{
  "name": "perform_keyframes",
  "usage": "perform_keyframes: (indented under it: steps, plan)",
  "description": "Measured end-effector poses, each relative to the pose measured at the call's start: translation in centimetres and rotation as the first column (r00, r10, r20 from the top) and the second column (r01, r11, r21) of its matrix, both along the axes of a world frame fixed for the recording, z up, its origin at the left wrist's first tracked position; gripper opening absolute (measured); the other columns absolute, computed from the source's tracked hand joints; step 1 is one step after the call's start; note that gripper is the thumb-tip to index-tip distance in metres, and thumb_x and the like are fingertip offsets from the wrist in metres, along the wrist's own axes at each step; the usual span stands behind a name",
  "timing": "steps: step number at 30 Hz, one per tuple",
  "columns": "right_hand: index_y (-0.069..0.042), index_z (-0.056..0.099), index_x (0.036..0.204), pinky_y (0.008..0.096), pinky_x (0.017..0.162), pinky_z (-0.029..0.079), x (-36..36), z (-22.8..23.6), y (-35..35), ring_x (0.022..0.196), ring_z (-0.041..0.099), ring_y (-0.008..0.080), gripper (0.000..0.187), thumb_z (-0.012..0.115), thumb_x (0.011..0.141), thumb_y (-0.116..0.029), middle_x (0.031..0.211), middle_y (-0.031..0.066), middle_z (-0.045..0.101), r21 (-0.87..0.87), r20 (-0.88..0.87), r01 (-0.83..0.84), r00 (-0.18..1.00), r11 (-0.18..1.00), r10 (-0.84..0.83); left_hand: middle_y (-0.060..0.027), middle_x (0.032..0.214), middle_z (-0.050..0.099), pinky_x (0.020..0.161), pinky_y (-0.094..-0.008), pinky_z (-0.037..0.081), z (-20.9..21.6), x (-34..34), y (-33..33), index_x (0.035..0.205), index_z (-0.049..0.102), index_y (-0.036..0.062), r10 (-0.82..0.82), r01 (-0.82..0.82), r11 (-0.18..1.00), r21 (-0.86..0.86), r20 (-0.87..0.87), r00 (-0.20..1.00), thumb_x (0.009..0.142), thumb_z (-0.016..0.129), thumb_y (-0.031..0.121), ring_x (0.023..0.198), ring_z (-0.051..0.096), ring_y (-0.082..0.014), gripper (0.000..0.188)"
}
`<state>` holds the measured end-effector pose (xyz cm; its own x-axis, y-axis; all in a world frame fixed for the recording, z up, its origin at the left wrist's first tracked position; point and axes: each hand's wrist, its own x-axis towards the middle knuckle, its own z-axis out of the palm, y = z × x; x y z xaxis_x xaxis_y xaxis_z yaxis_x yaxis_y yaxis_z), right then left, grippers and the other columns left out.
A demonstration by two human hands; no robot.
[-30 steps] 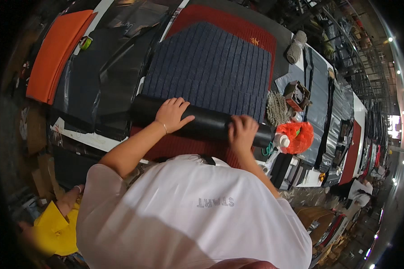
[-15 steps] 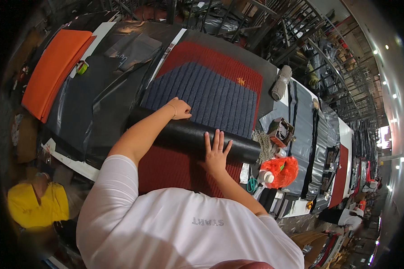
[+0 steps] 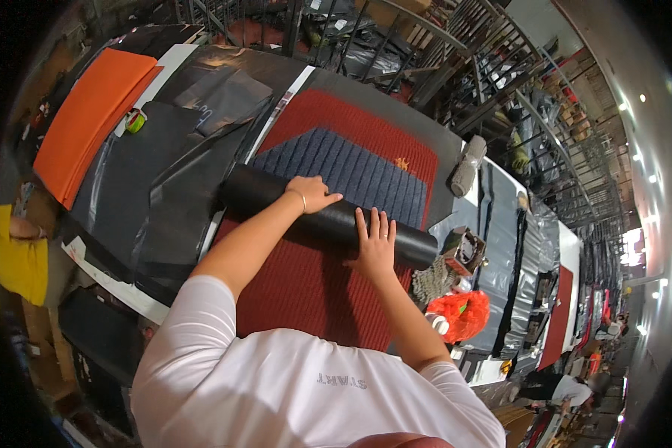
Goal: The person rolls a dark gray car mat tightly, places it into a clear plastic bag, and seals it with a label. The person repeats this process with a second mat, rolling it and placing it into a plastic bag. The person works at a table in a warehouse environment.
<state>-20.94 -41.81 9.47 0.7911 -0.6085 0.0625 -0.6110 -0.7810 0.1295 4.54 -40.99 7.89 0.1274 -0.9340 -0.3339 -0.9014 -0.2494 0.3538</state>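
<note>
A dark blue-grey ribbed mat (image 3: 351, 168) lies on a larger red ribbed mat (image 3: 299, 284), its near part rolled up with the smooth black backing outward. This black roll (image 3: 261, 196) crosses the red mat from left to right. On top of the roll, left of its middle, rests my left hand (image 3: 311, 194), fingers stretched along it. Farther right, my right hand (image 3: 375, 245) lies on the roll with its fingers spread. The underside of the roll is hidden.
Left stand folded orange sheets (image 3: 97, 112), a green tape roll (image 3: 135, 121) and black sheeting (image 3: 157, 172). Right are a grey rolled mat (image 3: 467, 166), a small box (image 3: 464, 252) and a red plastic bag (image 3: 463, 313). A person in yellow (image 3: 19, 254) is at far left.
The roll has moved away from me, covering more of the blue-grey ribs and baring more red mat. My left hand has uncurled onto the roll. The person in yellow shifted left.
</note>
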Motion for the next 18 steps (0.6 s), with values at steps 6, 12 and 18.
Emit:
perform_keyframes:
  steps: [6,12,18]
  plan:
    - [-0.015,0.036,0.157,0.0483,0.107,0.043,2.3,1.7,-7.2,0.123,0.057,0.0371,0.123,0.096,0.055,-0.053,0.128,0.0173,0.059,0.188,-0.064,-0.052,0.996,0.981,0.065,-0.0163,0.117,0.073,0.097,-0.0477,0.053,0.3,2.4,-5.7,0.115,0.078,0.0077,0.043,-0.047,0.995,0.091,0.047,0.998,0.102,0.045,0.059,0.109,0.069,-0.0342,0.063]
    - [-0.014,0.043,0.152,0.0468,0.094,0.047,-1.8,1.5,1.9,0.106,0.062,0.0354,0.116,0.094,0.055,-0.052,0.111,0.0146,0.062,0.207,-0.021,-0.107,0.993,0.972,0.114,-0.0177,0.120,0.073,0.099,-0.0461,0.051,1.4,-0.5,6.1,0.122,0.074,0.0090,-0.128,0.134,0.987,0.092,-0.065,0.990,0.100,0.043,0.064,0.110,0.068,-0.0364,0.067]
    - [-0.014,0.045,0.151,0.0455,0.092,0.048,-7.1,1.8,17.1,0.104,0.063,0.0344,0.101,0.090,0.061,-0.029,0.109,0.0156,0.062,0.476,-0.110,-0.111,0.977,0.872,0.184,-0.0108,0.121,0.062,0.109,-0.0501,0.038,0.5,-9.2,28.5,0.120,0.070,0.0088,-0.034,0.023,0.910,-0.414,-0.021,0.999,0.095,0.063,0.040,0.119,0.056,-0.0274,0.040]
